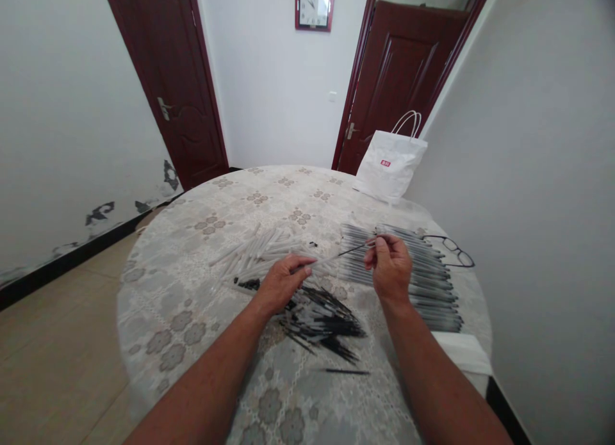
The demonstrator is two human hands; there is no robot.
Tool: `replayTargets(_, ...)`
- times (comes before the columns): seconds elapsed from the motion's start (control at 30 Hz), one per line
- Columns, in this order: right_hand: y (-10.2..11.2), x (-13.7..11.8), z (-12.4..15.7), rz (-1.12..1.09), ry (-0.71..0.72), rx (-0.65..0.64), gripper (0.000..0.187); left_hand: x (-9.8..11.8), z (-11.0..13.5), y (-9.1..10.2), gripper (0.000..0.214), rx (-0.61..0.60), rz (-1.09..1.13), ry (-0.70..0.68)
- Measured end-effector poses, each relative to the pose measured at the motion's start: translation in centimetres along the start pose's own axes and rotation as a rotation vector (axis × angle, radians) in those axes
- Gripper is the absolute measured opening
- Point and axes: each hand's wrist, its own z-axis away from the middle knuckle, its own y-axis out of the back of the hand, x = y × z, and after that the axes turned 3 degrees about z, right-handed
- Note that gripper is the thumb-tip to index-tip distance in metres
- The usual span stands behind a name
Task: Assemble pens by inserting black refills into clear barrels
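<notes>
My left hand (pixel 282 280) is closed in a pinch on a clear pen barrel (pixel 323 261) that points toward the right. My right hand (pixel 390 264) pinches the end of a thin black refill (pixel 354 248), whose tip meets the barrel's open end. Below the hands lies a heap of black refills (pixel 321 320). A pile of empty clear barrels (pixel 259 250) lies beyond my left hand. A wide row of assembled pens (pixel 427 282) lies under and to the right of my right hand.
The round table (pixel 192 317) has a floral lace cloth. A single refill (pixel 346 371) lies apart near the front. Black-framed glasses (pixel 451 248) rest at the right edge, a white paper bag (pixel 390 164) stands at the far side. Two dark doors and a wall clock are behind.
</notes>
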Motion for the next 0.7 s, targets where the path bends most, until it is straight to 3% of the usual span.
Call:
replayTargets(0.13,-0.4,-0.3,1.1,0.095,-0.052,-0.179,0.021,0.2,-0.2,-0.4,0.031,0.048,0.235,0.093)
replayTargets(0.27,-1.2,-0.3,2.4,0.143,-0.112,-0.378,0.023,-0.1,-0.5,-0.6,0.038,0.156,0.69,0.15)
replayTargets(0.43,-1.9,0.3,3.6,-0.029,-0.256,-0.585,0.022,0.0,-0.5,-0.4,0.025,0.195,1.025,0.245)
replayTargets(0.57,-1.9,0.7,4.3,-0.175,-0.43,-0.745,0.023,0.3,-0.2,-0.1,0.02,0.09,1.078,0.297)
replayTargets(0.7,-2.1,0.9,5.1,-0.151,-0.474,-0.841,0.025,0.4,0.2,-0.3,0.022,-0.094,1.017,0.319)
